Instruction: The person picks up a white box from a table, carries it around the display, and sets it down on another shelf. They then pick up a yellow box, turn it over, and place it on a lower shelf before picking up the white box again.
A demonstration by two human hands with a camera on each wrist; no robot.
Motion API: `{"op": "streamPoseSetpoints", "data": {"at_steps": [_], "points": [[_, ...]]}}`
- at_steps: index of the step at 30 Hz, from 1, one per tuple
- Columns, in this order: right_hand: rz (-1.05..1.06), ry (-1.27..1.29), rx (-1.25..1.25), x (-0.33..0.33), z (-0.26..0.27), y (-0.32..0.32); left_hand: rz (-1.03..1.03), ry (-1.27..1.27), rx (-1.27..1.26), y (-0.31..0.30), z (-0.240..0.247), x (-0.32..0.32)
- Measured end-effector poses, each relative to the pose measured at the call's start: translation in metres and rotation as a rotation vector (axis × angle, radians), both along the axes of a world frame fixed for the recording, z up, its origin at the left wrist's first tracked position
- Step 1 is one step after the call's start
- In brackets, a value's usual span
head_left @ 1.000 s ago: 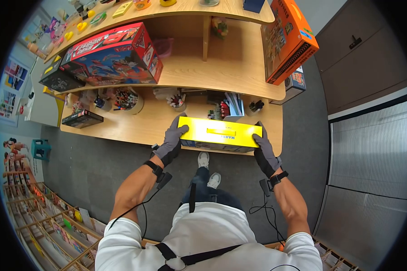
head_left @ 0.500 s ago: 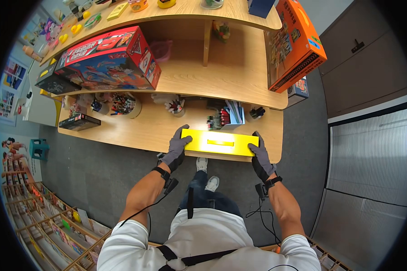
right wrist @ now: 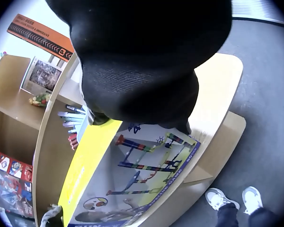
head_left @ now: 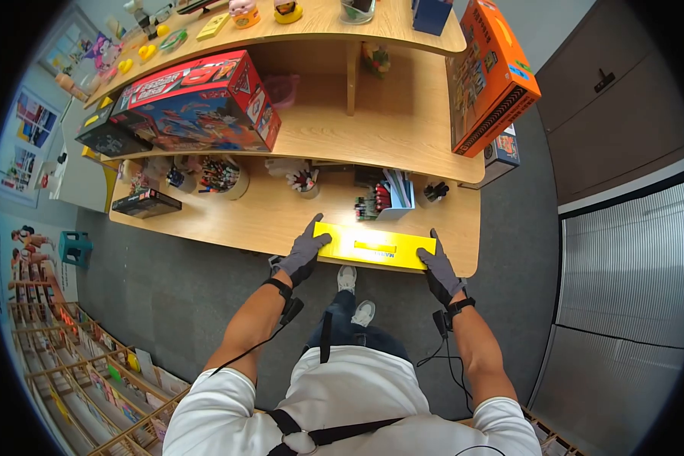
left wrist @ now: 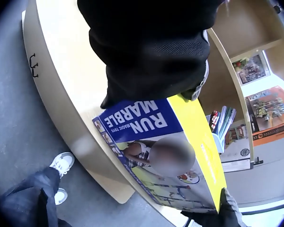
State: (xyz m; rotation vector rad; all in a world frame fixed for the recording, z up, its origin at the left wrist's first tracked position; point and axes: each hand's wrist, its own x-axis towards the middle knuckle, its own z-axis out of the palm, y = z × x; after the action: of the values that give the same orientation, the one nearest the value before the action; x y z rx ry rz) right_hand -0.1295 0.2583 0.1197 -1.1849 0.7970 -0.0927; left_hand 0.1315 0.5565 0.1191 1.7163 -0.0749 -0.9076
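A yellow-topped box (head_left: 374,246) stands upright at the front edge of the lower wooden surface (head_left: 258,220). In the left wrist view the box's printed front (left wrist: 156,156) shows blue and white with lettering. The gloved left hand (head_left: 304,252) grips its left end, thumb on the yellow top; the gloved right hand (head_left: 438,267) grips the right end likewise. In the right wrist view the right glove (right wrist: 137,90) covers one end of the box, and the front shows a colourful track picture. The fingers on the far sides are partly hidden.
Behind the box are a blue holder (head_left: 397,205) with pens, a cup of markers (head_left: 304,182) and a pen tub (head_left: 232,181). A red box (head_left: 205,106) and an orange box (head_left: 494,80) stand on the shelf above; a small dark box (head_left: 147,204) lies left.
Since a second ago, the box and both hands have come down and towards the body in the head view, and less of the box's front shows. Both hands have kept their grip.
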Motion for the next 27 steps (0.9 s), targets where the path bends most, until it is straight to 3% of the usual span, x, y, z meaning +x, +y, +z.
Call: {"op": "streamPoseSetpoints", "data": {"at_steps": [7, 10, 13, 14, 17, 22, 24, 26, 27], "points": [[0.026, 0.086, -0.013, 0.011, 0.021, -0.005, -0.043, 0.028, -0.024, 0.001, 0.016, -0.005], [0.030, 0.068, -0.048, 0.008, 0.012, -0.005, -0.080, -0.125, 0.150, -0.007, 0.031, -0.009], [0.024, 0.141, -0.163, 0.008, 0.019, -0.001, -0.094, -0.293, 0.218, -0.009, 0.015, -0.011], [0.036, 0.123, -0.169, 0.006, -0.002, -0.006, -0.097, -0.371, 0.260, -0.004, 0.008, -0.012], [0.146, 0.122, -0.541, 0.010, -0.056, -0.027, -0.117, -0.411, 0.353, 0.011, -0.007, -0.008], [0.116, 0.219, -0.728, 0.011, -0.016, -0.015, -0.083, -0.382, 0.406, 0.052, 0.031, -0.030], [0.085, 0.256, -0.719, 0.008, -0.008, -0.009, -0.334, -0.232, 0.507, 0.084, 0.049, -0.045], [0.088, 0.281, -0.700, 0.008, -0.015, -0.002, -0.436, -0.256, 0.532, 0.123, 0.051, -0.063], [0.073, 0.207, -0.847, 0.010, -0.022, -0.001, -0.556, -0.291, 0.546, 0.145, 0.051, -0.069]]}}
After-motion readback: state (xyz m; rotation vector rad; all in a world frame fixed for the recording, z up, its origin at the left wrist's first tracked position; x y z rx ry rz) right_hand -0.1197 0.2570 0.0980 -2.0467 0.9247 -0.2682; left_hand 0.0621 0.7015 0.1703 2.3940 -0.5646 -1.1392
